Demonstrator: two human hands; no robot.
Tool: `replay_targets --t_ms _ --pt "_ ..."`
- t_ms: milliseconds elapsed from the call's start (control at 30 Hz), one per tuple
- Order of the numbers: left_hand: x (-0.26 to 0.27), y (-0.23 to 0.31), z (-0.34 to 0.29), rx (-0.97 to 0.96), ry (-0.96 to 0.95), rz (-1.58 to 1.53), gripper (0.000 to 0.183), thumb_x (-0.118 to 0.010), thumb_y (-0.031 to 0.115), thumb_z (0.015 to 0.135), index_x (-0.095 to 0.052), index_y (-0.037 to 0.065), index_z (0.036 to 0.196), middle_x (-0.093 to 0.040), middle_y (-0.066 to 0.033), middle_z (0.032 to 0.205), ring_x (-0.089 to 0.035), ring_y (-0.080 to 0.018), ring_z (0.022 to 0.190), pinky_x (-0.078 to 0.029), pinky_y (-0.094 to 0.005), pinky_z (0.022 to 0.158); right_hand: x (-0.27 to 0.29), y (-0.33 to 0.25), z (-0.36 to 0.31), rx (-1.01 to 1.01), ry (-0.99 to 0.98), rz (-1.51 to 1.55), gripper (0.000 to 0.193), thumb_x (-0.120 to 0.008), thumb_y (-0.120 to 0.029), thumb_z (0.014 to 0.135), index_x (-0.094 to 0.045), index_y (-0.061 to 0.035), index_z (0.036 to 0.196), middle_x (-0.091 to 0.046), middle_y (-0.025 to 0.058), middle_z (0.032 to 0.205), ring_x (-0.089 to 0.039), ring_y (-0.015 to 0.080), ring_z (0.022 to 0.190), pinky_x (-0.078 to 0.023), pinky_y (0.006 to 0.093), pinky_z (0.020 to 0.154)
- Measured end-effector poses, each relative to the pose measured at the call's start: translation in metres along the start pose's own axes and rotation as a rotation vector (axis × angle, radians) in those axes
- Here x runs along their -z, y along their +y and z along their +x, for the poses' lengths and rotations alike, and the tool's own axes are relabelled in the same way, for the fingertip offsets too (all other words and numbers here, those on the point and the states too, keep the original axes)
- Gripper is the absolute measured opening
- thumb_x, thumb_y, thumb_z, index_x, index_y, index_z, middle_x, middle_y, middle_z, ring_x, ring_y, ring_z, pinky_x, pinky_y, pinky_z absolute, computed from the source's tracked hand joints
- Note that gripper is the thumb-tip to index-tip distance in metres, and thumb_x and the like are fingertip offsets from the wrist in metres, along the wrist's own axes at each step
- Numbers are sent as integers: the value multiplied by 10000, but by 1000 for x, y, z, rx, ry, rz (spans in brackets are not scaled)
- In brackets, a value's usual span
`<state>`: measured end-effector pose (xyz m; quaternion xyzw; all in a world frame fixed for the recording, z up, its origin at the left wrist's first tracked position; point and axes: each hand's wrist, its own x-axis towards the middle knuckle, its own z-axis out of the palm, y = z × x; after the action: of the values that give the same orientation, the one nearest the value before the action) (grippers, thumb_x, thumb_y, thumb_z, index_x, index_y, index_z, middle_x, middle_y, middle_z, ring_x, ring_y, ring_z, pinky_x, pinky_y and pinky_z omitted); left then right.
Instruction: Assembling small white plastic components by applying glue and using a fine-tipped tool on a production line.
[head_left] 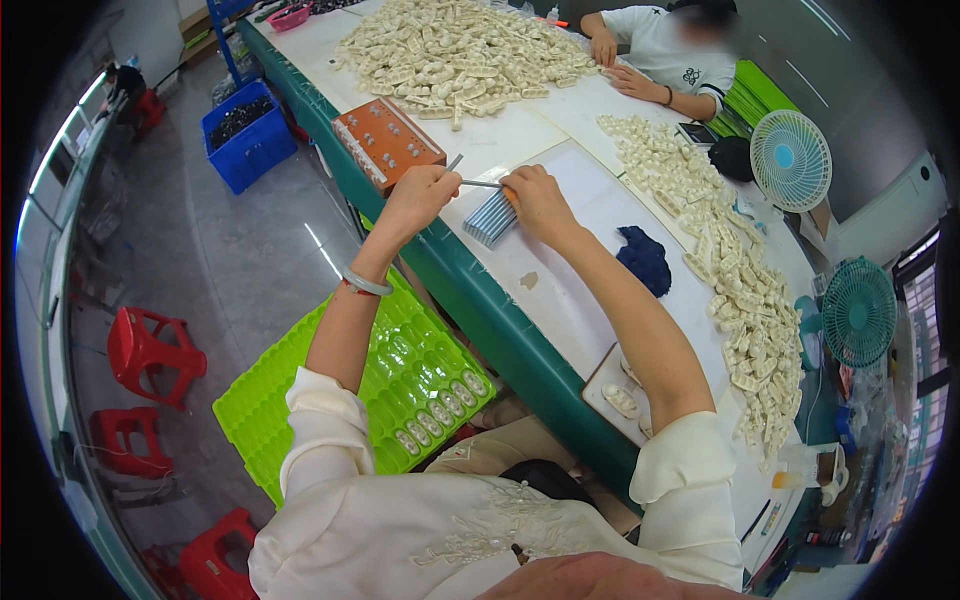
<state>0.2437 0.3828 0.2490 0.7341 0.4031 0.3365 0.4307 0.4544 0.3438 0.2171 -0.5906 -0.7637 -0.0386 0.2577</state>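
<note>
Both my hands are together over the near edge of the white table. My left hand is closed on a thin grey strip, whose tip sticks up past the fingers. My right hand grips a tool with an orange handle. From it a slim metal shaft reaches across to my left fingers; where it meets the strip is hidden. Just below my right hand lies a row of grey-blue bars. An orange block with several small metal pegs sits beyond my left hand.
Cream-coloured moulded pieces are heaped at the back, with more along the right. A dark blue cloth and a small tray lie nearer. Green trays stand below left. A co-worker sits opposite, near fans.
</note>
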Motion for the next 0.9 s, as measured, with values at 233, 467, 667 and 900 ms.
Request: replay_targets --t_ms 233,467,667,900 --pt "0 11 8 -2 33 19 281 -506 223 830 -544 21 639 -470 12 573 -408 -74 542 -311 -248 502 4 -5 23 215 -149 -245 79 -541 -87 817 -593 -29 830 -611 126 855 -589 269 878 -500 354 748" --pt "-1 19 -3 -39 89 64 294 -501 234 836 -534 22 635 -475 14 576 -408 -70 539 -311 -251 499 2 -17 22 103 -57 -369 27 -516 -65 811 -496 -49 820 -602 118 751 -611 248 758 -515 340 669" --pt "-5 46 -43 -98 -49 -267 266 -474 238 883 -536 69 688 -432 48 567 -366 -38 502 -263 -201 454 77 -26 3 205 208 -380 63 -532 -74 777 -488 -62 820 -578 87 795 -596 233 810 -489 342 693" --pt "-50 89 -91 111 -684 -844 291 -413 251 981 -558 21 878 -419 32 579 -323 -33 491 -245 -198 430 191 -37 -86 521 253 -638 252 -569 -87 723 -551 -20 966 -568 116 967 -562 270 970 -463 365 864"
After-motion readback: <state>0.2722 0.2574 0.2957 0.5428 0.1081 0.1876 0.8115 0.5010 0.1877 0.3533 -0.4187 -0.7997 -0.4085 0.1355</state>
